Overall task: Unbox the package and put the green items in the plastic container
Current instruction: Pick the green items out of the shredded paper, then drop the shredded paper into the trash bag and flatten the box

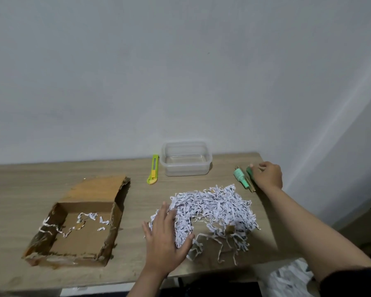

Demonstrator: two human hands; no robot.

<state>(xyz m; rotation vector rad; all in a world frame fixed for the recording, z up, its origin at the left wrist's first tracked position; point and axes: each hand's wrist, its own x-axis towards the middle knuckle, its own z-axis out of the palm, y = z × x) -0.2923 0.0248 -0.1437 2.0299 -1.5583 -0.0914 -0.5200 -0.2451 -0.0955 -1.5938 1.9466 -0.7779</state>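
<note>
The opened cardboard box (77, 221) lies at the left of the table with a few paper shreds inside. A heap of white shredded paper (214, 211) covers the table's middle. My left hand (166, 234) rests flat on the heap's left edge, fingers spread. At the far right my right hand (266, 175) pinches a dark green item (249, 171) down at table level. Beside it lies a light green tube-shaped item (240, 176) next to a thin brownish stick. The clear plastic container (185, 158) stands at the back centre with nothing visible in it.
A green and yellow utility knife (153, 169) lies just left of the container. The wall runs right behind the table. The table's right edge is close to my right hand. More shredded paper (287, 277) shows below the front edge at the lower right.
</note>
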